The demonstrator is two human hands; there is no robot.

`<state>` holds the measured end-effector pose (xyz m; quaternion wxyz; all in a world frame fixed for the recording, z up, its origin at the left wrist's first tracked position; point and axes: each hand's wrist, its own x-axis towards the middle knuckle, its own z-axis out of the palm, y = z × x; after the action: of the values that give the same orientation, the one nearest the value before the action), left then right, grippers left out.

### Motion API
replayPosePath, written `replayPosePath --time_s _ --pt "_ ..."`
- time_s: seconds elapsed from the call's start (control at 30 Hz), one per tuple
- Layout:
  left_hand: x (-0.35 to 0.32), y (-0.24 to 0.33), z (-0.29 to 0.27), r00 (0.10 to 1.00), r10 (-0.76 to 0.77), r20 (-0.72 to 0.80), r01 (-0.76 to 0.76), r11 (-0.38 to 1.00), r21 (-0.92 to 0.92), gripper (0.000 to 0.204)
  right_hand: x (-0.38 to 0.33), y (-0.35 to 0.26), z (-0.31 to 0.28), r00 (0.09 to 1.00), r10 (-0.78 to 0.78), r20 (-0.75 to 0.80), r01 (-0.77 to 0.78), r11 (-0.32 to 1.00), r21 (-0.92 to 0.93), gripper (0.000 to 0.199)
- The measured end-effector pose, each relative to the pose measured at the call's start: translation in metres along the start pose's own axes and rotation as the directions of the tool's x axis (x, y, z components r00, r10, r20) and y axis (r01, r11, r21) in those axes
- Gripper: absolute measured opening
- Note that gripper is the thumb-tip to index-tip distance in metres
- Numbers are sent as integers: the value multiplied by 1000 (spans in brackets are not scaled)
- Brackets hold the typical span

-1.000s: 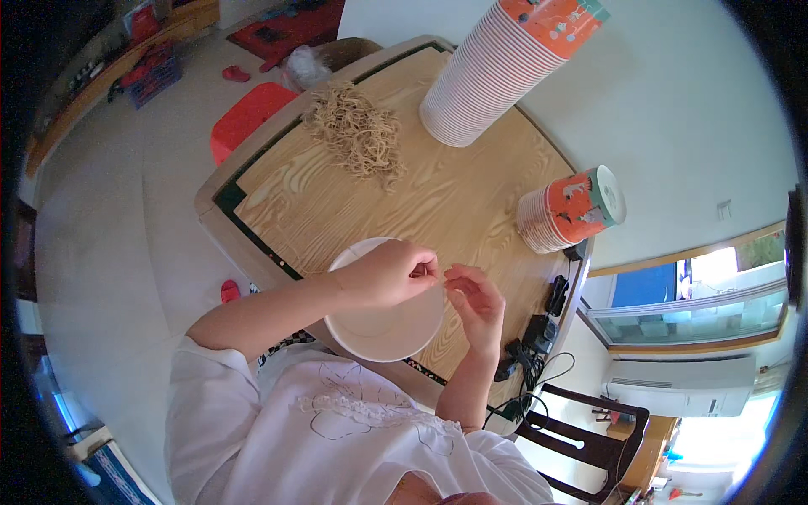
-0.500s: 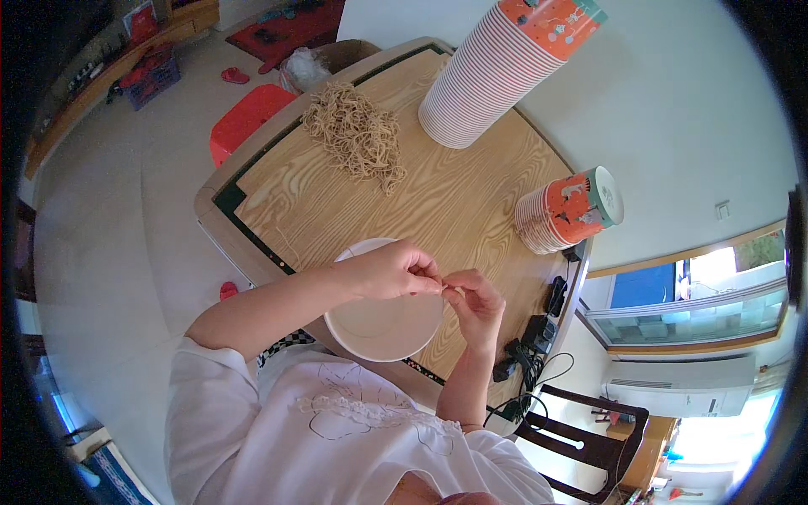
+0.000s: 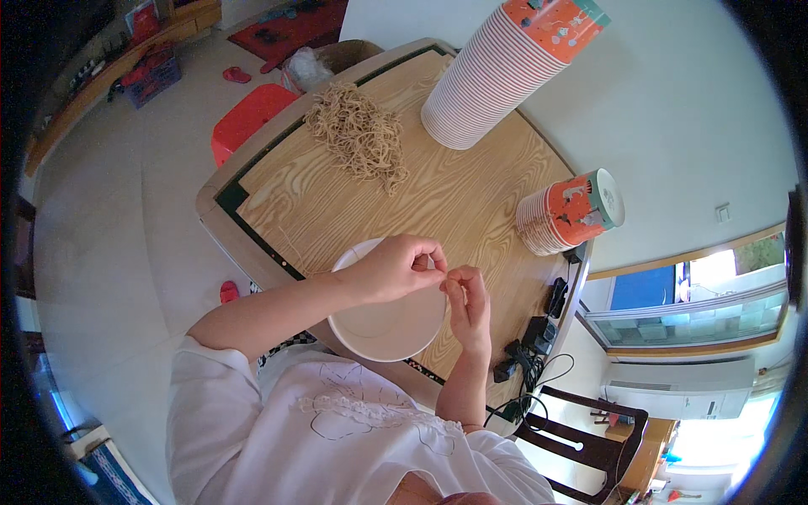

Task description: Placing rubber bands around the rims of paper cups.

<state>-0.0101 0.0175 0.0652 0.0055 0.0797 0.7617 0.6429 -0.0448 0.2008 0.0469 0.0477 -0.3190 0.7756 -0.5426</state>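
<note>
left hand [image 3: 396, 268]: I see it pinched shut over the white paper bowl [image 3: 383, 324]
right hand [image 3: 467, 299]: fingertips pinched, contents too small to tell
progress: I'd say early; elastic string pile [image 3: 360, 135] large

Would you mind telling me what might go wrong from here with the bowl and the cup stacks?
The white bowl overhangs the table edge under both hands, so it may tip off. The tall cup stack leans and could topple onto the string pile. The short stack lies near the far edge and might roll off.
</note>
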Motion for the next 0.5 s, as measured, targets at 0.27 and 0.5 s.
replayPosePath --time_s 0.27,0.5 --pt "-2 -1 3 1000 2 -29 -1 1000 25 11 0 -2 3 1000 -10 16 11 998 -60 8" --pt "-4 4 5 998 48 -39 -44 994 96 14 0 3 0 999 22 26 -19 993 -116 12"
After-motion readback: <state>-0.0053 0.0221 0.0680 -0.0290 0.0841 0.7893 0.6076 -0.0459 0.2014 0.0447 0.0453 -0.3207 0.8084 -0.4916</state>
